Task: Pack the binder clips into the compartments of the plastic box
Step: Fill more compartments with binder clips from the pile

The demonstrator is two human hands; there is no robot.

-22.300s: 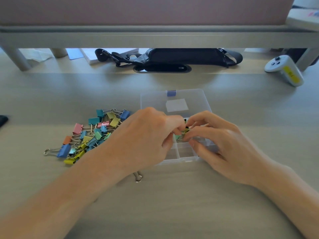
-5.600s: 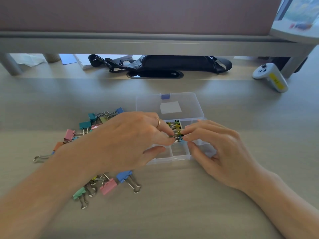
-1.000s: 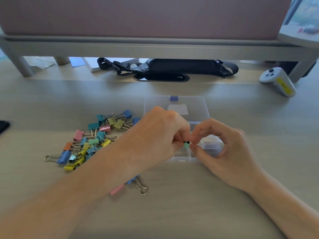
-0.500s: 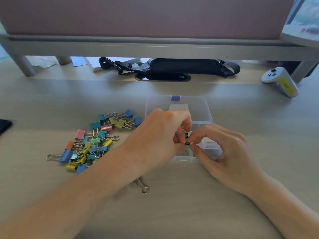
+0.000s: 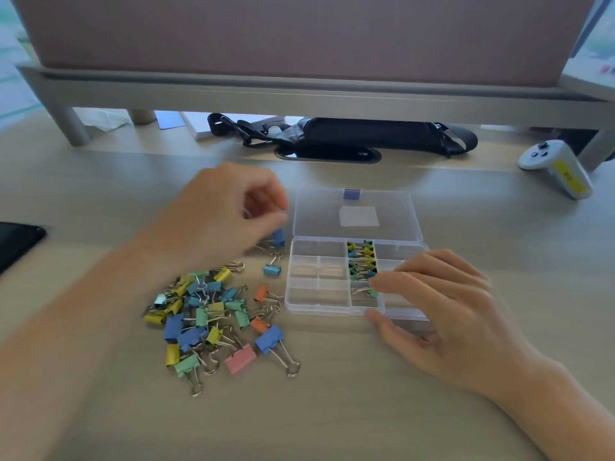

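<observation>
The clear plastic box (image 5: 319, 296) lies open on the desk, its lid (image 5: 357, 216) folded back. Its middle column holds several yellow, green and blue binder clips (image 5: 362, 261), and one green clip (image 5: 368, 291) sits in the front middle compartment. My right hand (image 5: 446, 311) rests on the box's right side with its fingers laid over the compartments, a fingertip at the green clip and the thumb at the front wall. My left hand (image 5: 229, 211), blurred, hovers left of the box with loosely curled fingers above a small blue clip (image 5: 279, 237) and holds nothing. A loose pile of coloured clips (image 5: 213, 314) lies to the left.
A black pouch with straps (image 5: 349, 136) lies under the grey riser shelf (image 5: 299, 94) at the back. At the back right lies a white controller (image 5: 555, 168). A dark phone (image 5: 16, 242) sits at the left edge. Larger pink (image 5: 240, 359) and blue (image 5: 270, 339) clips lie nearest me.
My left hand has let go at the box and swung left toward the loose clips. The green clip now lies in a compartment, and my right hand has flattened over the box.
</observation>
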